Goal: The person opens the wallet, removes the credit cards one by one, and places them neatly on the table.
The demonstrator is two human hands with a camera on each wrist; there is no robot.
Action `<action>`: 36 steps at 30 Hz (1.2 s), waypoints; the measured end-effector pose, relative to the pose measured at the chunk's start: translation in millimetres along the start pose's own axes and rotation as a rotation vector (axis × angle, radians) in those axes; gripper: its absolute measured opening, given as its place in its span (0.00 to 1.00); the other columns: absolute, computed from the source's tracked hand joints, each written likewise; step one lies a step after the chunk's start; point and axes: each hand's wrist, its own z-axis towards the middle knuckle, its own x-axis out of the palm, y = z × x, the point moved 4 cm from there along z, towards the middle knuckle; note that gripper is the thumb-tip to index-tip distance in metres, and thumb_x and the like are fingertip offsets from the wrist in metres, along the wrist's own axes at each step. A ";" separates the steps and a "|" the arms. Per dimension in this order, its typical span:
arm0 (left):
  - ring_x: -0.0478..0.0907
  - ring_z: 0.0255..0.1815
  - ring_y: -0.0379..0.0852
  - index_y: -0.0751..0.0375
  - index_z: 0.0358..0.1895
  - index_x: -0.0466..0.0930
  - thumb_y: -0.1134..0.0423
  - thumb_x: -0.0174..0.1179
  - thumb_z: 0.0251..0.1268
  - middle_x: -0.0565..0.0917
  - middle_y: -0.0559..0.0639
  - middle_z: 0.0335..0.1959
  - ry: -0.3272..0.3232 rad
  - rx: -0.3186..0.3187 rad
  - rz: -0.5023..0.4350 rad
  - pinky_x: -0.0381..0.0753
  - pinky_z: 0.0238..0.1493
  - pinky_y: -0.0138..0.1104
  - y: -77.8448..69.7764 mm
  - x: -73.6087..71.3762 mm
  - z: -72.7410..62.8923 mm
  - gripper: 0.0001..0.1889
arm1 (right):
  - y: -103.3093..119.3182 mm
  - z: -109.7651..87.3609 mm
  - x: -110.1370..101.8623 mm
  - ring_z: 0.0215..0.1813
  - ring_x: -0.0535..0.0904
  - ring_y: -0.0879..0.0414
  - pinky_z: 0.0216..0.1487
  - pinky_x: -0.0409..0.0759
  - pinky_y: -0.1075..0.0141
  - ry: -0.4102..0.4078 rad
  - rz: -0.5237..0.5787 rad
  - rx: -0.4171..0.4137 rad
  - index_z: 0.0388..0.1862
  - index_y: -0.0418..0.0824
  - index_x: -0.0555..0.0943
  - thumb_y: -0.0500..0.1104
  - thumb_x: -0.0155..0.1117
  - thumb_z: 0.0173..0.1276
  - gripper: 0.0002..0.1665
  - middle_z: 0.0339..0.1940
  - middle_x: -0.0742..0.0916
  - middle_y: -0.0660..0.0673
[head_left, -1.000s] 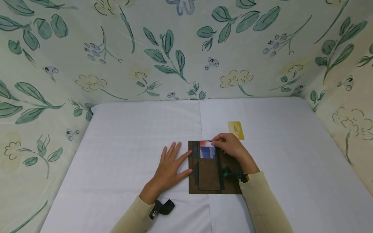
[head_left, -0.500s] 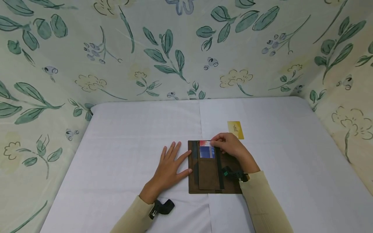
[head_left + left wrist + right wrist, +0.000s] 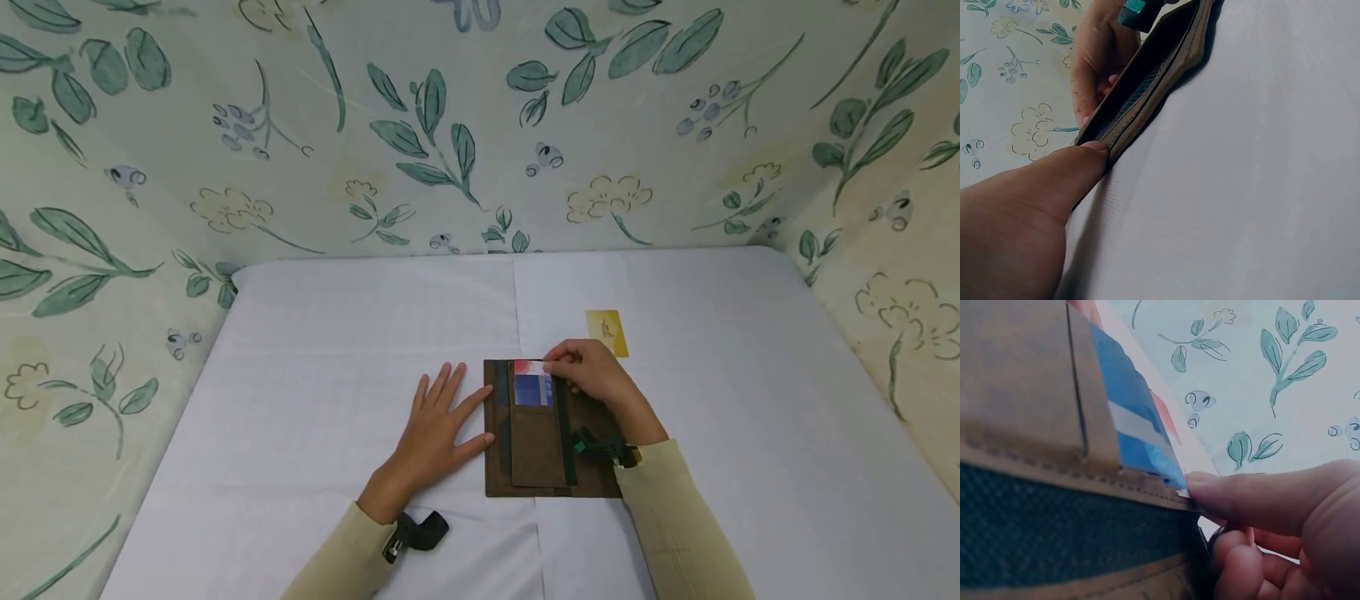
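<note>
A brown leather wallet (image 3: 538, 454) lies opened out on the white cloth, with dark textured lining strips showing. From its upper pocket sticks a blue, white and red card (image 3: 532, 390), its lower part hidden inside. My right hand (image 3: 596, 375) pinches the card's upper right corner between thumb and curled fingers; the right wrist view shows the thumb (image 3: 1235, 494) pressed on that corner at the pocket's edge. Spread flat on the cloth, my left hand (image 3: 431, 437) touches the wallet's left edge with thumb and index finger. The left wrist view shows its thumb (image 3: 1079, 165) against the leather edge.
A yellow card (image 3: 607, 333) lies on the cloth just beyond my right hand. White cloth (image 3: 337, 317) covers the table, and a floral-patterned curtain or sheet (image 3: 300, 183) stands behind it and at both sides. Each wrist bears a small black camera (image 3: 426, 531).
</note>
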 end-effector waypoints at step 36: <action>0.45 0.77 0.60 0.42 0.72 0.65 0.35 0.54 0.63 0.54 0.60 0.76 0.024 -0.015 0.011 0.42 0.71 0.59 -1.7 -3.0 1.2 0.34 | -6.7 3.6 -0.8 0.25 0.77 0.53 0.27 0.79 0.65 -0.060 0.075 0.083 0.41 0.37 0.83 0.46 0.70 0.63 0.14 0.27 0.83 0.45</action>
